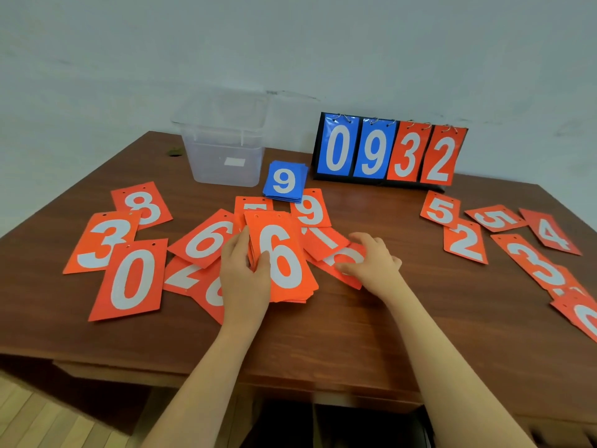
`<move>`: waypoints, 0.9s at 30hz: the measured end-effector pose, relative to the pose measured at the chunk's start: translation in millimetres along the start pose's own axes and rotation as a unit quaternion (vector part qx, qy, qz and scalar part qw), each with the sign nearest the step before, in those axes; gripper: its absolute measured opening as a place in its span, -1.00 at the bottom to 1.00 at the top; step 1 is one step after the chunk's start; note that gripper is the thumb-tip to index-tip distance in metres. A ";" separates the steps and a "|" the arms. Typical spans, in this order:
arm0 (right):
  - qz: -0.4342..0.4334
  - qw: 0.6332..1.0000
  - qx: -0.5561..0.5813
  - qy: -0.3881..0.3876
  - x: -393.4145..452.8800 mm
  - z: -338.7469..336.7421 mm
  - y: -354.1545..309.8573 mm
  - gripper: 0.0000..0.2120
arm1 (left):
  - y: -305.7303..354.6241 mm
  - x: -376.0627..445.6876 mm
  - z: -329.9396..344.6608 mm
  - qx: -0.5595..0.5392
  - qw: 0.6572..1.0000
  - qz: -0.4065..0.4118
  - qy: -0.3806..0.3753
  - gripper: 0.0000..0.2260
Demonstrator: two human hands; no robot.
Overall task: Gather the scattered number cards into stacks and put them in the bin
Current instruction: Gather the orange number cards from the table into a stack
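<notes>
Cards lie all over the brown table (323, 321). The left hand (244, 273) grips an orange stack (281, 257) with a 6 on top, its thumb curled over the front. The right hand (371, 260) rests on an orange card (342, 265) just beside the stack, fingers bent down onto it (its number is partly hidden). A blue stack (285, 184) showing 9 sits near the clear bin (223, 147). A scoreboard (389, 151) at the back reads 0932
</notes>
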State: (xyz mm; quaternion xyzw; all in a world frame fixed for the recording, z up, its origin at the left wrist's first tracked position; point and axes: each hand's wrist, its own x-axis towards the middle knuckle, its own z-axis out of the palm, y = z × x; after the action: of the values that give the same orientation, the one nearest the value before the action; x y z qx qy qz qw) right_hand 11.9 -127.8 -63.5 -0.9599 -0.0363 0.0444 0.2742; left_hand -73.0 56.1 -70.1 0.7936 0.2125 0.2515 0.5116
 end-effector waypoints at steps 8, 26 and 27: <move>-0.038 0.977 0.127 0.169 -45.5 -21.0 1.6 -0.59 | 11.0 -23.7 -7.5 -0.005 0.999 0.031 0.010 -0.54; 0.002 0.845 0.437 0.309 -96.4 -22.9 -6.2 -0.73 | 49.2 -57.8 24.4 -0.071 0.996 0.017 -0.053 -0.54; 0.000 0.833 0.439 0.337 -97.2 -23.2 -6.1 -0.72 | 49.5 -57.7 24.8 -0.068 0.996 0.022 -0.053 -0.55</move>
State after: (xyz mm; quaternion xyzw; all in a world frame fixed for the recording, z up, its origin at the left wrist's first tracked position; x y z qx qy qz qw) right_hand -82.6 -144.0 -34.3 -0.6941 0.0818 -0.2709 0.6619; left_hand -99.0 -14.7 -43.8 0.7738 0.1502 0.2337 0.5693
